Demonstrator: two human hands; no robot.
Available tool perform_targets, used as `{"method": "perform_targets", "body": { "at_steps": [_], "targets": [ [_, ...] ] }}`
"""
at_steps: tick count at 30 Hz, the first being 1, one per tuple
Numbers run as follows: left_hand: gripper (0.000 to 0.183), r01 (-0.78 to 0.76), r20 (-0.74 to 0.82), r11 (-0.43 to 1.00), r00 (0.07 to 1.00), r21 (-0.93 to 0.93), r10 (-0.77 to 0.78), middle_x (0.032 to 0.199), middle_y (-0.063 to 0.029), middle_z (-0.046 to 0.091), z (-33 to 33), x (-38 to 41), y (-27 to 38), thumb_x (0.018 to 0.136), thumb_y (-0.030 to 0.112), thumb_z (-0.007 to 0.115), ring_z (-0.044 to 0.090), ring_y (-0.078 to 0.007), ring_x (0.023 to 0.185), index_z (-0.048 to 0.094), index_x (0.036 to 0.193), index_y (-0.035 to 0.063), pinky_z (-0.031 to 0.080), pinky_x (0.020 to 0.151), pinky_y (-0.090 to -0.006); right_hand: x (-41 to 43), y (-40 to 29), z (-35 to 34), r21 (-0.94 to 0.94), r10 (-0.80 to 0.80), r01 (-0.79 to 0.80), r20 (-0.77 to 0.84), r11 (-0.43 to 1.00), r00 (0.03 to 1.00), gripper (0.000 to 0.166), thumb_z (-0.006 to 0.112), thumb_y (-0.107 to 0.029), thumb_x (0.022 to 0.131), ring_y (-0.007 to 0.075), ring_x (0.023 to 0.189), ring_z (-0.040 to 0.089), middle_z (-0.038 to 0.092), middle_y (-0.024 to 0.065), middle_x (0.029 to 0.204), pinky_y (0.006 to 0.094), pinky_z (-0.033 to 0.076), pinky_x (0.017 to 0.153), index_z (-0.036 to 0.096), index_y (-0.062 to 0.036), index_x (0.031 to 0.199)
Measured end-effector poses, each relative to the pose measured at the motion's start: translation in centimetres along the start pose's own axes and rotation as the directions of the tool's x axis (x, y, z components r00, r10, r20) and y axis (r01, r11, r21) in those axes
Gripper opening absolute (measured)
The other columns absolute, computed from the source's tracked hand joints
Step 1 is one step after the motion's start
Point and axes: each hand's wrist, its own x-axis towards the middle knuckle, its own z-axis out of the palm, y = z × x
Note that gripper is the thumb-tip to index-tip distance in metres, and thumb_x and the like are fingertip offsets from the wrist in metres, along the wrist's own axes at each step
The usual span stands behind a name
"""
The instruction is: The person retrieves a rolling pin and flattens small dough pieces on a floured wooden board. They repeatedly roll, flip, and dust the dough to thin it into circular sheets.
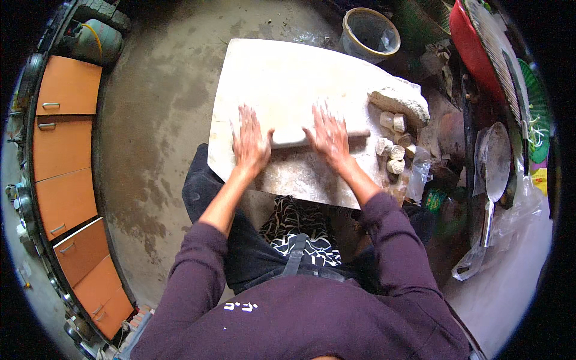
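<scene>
A rolling pin [289,137] lies crosswise on a pale, floury board [297,182]. My left hand [251,139] rests flat over its left part, with the fingers stretched forward. Over the right part lies my right hand [330,135], its fingers spread and dusted with flour. Both thumbs point inward along the pin, and neither hand is curled around it. The pin's right end sticks out past my right hand. Glare washes out the board ahead of the fingers, so I cannot tell whether a dough sheet lies there.
Right of my right hand sit a thick floured dough roll [400,104] and several cut dough pieces [396,153]. A bucket [371,36] stands beyond the board. Farther right is a metal ladle [496,164]. Orange cabinets [65,148] and a gas cylinder [102,41] line the left side.
</scene>
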Motion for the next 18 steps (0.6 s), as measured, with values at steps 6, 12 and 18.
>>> {"method": "perform_targets", "body": {
  "at_steps": [6,12,18],
  "targets": [
    [0.082,-0.027,0.220,0.997,0.975,-0.066,0.041,0.159,-0.0292,0.011,-0.9,-9.7,1.9,0.100,0.049,0.039,0.007,-0.0393,0.150,0.019,0.149,-0.0135,0.007,0.120,-0.0533,-10.1,-1.4,-2.7,-0.003,-0.101,0.103,0.175,0.995,0.979,0.081,0.053,-0.053,0.094,0.0326,0.144,0.032,0.034,0.0180,0.155,0.0523,0.019,0.119,0.028,-0.0026,0.152],
    [0.076,0.056,-0.122,0.987,0.990,-0.151,-0.075,0.160,-0.0266,0.014,1.6,10.4,-4.2,0.103,0.051,0.030,0.010,-0.0359,0.150,0.026,0.148,-0.0099,0.013,0.120,-0.0516,11.0,0.2,-0.6,-0.023,-0.049,0.047,-0.079,0.999,0.996,0.064,0.038,-0.052,0.101,0.0349,0.126,0.051,0.053,0.0198,0.139,0.0520,0.033,0.109,0.045,-0.0026,0.142],
    [0.075,0.005,0.033,0.999,0.999,-0.042,-0.004,0.159,-0.0301,0.012,0.0,6.3,-1.6,0.101,0.039,0.045,0.011,-0.0376,0.150,0.019,0.149,-0.0124,0.013,0.121,-0.0481,8.3,1.2,1.2,-0.034,-0.064,0.064,0.003,0.997,0.998,0.064,0.044,-0.047,0.099,0.0355,0.136,0.041,0.043,0.0205,0.148,0.0515,0.030,0.111,0.043,-0.0009,0.143]
  ]
}}
